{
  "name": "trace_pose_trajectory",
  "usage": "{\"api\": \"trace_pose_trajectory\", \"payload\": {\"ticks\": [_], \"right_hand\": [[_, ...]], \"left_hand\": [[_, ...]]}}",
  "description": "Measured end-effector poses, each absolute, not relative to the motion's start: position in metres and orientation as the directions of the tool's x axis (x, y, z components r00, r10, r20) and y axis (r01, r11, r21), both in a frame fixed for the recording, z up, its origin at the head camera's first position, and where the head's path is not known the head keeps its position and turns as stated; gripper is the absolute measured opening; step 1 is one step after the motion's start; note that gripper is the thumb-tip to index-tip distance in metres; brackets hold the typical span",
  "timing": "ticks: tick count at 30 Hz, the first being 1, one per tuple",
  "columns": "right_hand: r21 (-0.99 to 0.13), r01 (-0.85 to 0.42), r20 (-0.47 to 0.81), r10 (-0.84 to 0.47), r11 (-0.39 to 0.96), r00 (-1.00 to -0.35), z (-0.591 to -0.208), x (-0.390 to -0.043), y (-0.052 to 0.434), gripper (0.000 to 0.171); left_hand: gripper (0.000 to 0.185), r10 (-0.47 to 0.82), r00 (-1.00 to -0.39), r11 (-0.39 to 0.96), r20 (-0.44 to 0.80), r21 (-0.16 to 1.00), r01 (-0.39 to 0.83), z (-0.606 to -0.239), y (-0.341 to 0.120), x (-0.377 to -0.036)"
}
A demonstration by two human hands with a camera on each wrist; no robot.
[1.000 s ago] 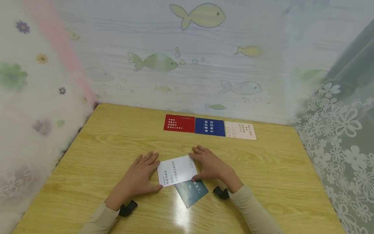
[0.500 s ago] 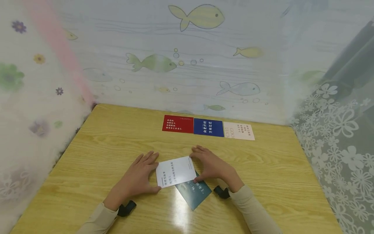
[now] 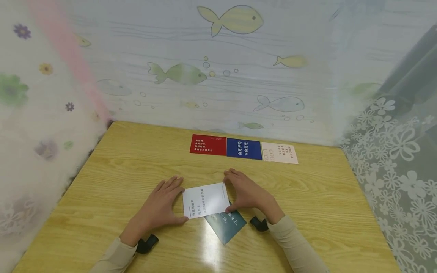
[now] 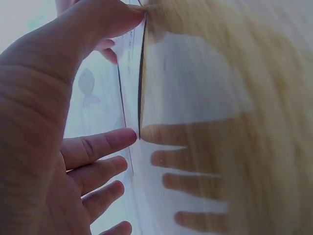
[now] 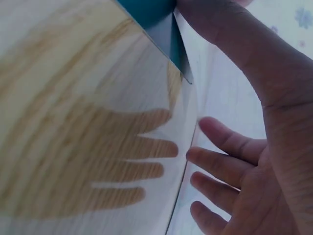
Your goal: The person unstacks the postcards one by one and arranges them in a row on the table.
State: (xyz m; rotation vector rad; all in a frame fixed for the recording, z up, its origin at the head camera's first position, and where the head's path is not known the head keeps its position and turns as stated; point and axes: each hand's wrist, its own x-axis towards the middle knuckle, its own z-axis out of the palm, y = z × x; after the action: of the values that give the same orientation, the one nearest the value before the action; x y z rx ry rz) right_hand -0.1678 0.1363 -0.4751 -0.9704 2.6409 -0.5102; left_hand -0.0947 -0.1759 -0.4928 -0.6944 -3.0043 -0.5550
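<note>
On the wooden table [image 3: 112, 182], a white card [image 3: 206, 200] with printed text lies on top of a teal card [image 3: 228, 226] that sticks out at its lower right. My left hand [image 3: 170, 203] lies flat against the white card's left edge, thumb at the near corner. My right hand [image 3: 239, 193] lies flat against the right edge, thumb at the near right corner. In the left wrist view, the left thumb [image 4: 105, 22] and fingers [image 4: 100, 147] touch the card's edge [image 4: 140, 83]. In the right wrist view, the teal card [image 5: 151, 12] sits near the right thumb [image 5: 222, 29].
Three cards lie side by side at the table's far edge: red [image 3: 208, 145], blue [image 3: 244, 148] and cream [image 3: 279, 152]. Curtains with fish and flower prints close in the table at the back, left and right.
The teal card has slid slightly to the right under the white card. The white card has turned a little straighter between the two hands, which stay at its edges.
</note>
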Motion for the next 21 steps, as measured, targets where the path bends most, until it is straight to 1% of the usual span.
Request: {"api": "trace_pose_trajectory", "payload": {"ticks": [4,10,15,21], "right_hand": [[-0.421,-0.571,-0.110,-0.664,0.705,-0.739,-0.4779,-0.1678,0.1380,0.090],[-0.429,-0.571,-0.097,-0.664,0.700,-0.741,-0.4802,-0.1667,0.1392,0.092],[-0.424,-0.587,-0.110,-0.682,0.690,-0.723,-0.4780,-0.1656,0.1400,0.093],[-0.449,-0.590,-0.116,-0.699,0.671,-0.706,-0.4757,-0.1639,0.1426,0.097]], "left_hand": [[0.095,0.427,-0.900,0.837,0.085,0.339,0.429,-0.4949,-0.1771,-0.0952],[0.096,0.434,-0.895,0.832,0.103,0.336,0.442,-0.4961,-0.1775,-0.0964],[0.096,0.437,-0.890,0.829,0.131,0.325,0.455,-0.4969,-0.1775,-0.0970],[0.094,0.448,-0.879,0.826,0.166,0.299,0.477,-0.4968,-0.1769,-0.0963]]}}
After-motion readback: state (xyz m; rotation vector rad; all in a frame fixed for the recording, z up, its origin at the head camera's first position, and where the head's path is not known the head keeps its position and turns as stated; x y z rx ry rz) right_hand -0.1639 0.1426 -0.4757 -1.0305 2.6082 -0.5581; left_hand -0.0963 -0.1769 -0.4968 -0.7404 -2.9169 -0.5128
